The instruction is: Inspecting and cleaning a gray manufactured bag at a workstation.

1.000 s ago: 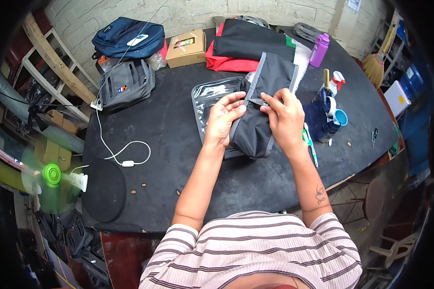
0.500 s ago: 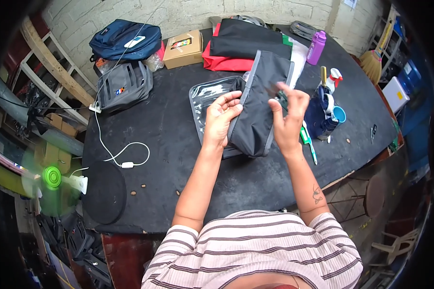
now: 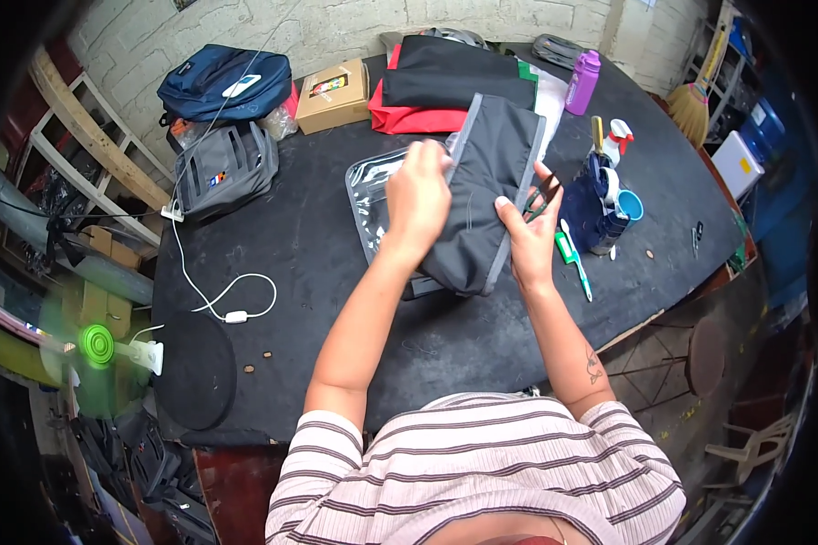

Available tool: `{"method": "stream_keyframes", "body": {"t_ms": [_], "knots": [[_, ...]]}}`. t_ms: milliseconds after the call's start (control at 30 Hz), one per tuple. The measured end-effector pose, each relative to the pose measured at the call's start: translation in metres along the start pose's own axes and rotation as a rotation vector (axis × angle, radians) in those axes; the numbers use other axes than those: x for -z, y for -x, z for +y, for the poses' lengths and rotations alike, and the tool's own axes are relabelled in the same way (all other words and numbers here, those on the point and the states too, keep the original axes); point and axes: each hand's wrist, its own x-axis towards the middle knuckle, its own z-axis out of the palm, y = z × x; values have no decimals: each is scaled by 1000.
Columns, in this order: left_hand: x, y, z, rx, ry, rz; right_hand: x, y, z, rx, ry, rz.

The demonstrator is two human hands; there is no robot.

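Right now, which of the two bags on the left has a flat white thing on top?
The dark blue fabric backpack behind: the flat white rectangle lies on it. The grey fabric bag in front of it shows a small coloured patch instead.

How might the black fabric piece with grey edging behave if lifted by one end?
The black fabric piece would probably fold and sag, since its surface shows soft creases. Its grey edging may stiffen the upper sides, which run fairly straight.

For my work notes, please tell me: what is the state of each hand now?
Left hand: fingers curled beside the black fabric piece; grip cannot be told.
Right hand: closed on small dark snips, thumb against the black fabric piece.
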Motion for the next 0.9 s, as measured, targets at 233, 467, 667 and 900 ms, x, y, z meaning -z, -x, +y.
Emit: {"method": "stream_keyframes", "body": {"t_ms": [233, 467, 667, 900], "knots": [[32, -11, -13, -19, 190, 206, 4, -9, 10, 72, 74, -4], [9, 6, 14, -90, 43, 3, -4, -8, -18, 196, 648, -88], [-4, 1, -9, 180, 408, -134, -11, -30, -44, 645, 1139, -209], [-4, 4, -8, 236, 513, -127, -15, -35, -47, 644, 1218, -297]]}}
